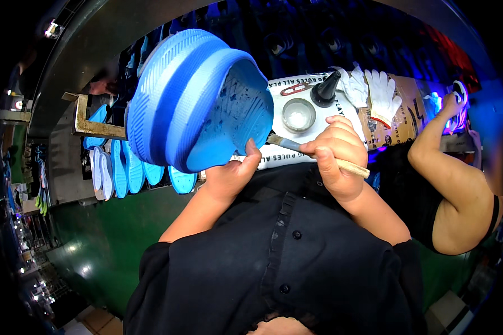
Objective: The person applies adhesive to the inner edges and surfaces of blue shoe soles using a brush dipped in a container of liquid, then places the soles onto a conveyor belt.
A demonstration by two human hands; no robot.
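Note:
My left hand (232,176) grips a blue shoe sole (179,106) by its near edge, thumb on the inside and the other fingers hidden beneath. The sole has ribbed, banded sidewalls and is tilted so that its patterned inner face shows. In my right hand (341,159) is a flat paintbrush (289,144) with a pale wooden handle, its bristles pointing left, close to the sole's right edge; whether they touch cannot be told. Just beyond the brush stands a round, glassy bowl (298,115) with something pale or clear in it.
Behind the bowl are a black cone-topped bottle (325,90) and a red clip-like tool (295,89) on a printed white sheet (274,162). White gloves (383,97) lie on cardboard (405,117). Several blue soles (134,167) line the left. A co-worker's arm (452,184) reaches at right.

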